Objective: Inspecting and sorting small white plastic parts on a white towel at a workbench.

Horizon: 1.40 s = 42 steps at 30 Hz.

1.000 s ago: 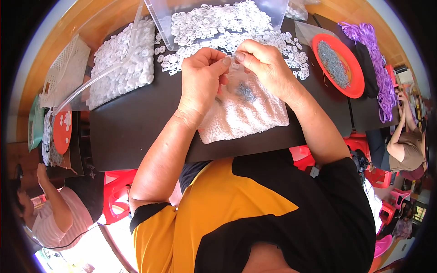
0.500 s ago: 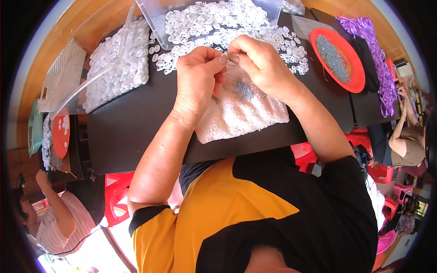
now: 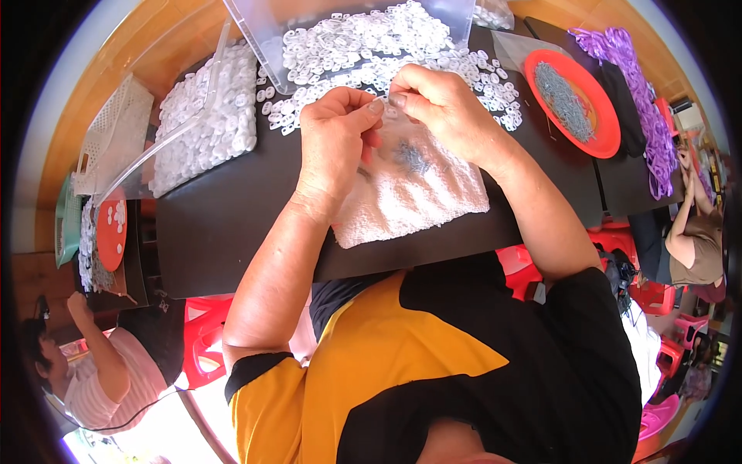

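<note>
Both hands (image 3: 336,135) (image 3: 448,112) nearly meet above the towel (image 3: 417,213), fingers curled inward, exact closure and hold unclear.

Your dark-brown table (image 3: 224,247) carries a pale terry cloth (image 3: 413,209); small white oval plastic pieces (image 3: 371,71) lie at its twelve o'clock, a round red plastic plate (image 3: 599,116) at two.

Head-worn fisheye, close, facing down at fingers (image 3: 362,117), torso (image 3: 448,348), table (image 3: 224,232)
</note>
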Available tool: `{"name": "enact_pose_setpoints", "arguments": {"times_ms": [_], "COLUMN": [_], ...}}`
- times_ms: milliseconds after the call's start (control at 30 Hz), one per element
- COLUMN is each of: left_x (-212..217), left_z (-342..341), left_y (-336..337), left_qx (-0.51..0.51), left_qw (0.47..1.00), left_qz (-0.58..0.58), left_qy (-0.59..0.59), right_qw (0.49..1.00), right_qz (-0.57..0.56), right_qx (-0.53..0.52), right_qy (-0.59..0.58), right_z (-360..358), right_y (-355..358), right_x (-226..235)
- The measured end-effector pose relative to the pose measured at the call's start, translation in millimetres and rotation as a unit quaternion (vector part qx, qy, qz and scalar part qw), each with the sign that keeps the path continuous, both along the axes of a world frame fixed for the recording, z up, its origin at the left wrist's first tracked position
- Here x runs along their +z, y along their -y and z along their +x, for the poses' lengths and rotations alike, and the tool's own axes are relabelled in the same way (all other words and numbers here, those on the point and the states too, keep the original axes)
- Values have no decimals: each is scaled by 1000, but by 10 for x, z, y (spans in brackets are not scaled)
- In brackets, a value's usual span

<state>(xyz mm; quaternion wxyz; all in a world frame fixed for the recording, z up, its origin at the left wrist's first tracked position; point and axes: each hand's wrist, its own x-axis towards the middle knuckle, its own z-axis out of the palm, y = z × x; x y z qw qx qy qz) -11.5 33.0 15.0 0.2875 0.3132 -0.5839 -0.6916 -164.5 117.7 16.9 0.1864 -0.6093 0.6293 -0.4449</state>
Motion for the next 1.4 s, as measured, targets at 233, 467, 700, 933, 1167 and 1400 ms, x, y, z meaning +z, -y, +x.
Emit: {"name": "enact_pose_setpoints", "arguments": {"times_ms": [233,467,700,933,1167,1400], "left_x": [12,13,16,-19,-12,-10], "left_z": [0,7,24,29,14,-8], "left_y": [3,-5,2,14,8,-6], "left_qx": [-17,-15,-16,-9,-10,-1], "left_qw": [1000,1000,1000,997,998,999], "left_qz": [10,-8,13,68,52,19], "left_qy": [-17,-7,-5,-44,-45,-30], "right_qw": [998,999,998,995,993,980], "right_qz": [-47,-26,-49,-96,-97,-136], "right_qx": [-11,-24,-12,5,10,-29], "right_qy": [-29,-33,-28,-11,-68,-145], "right_z": [-45,3,28,68,-30,-12], "right_y": [17,-6,8,38,38,32], "right_x": [-50,24,-48,-112,-63,-74]}}
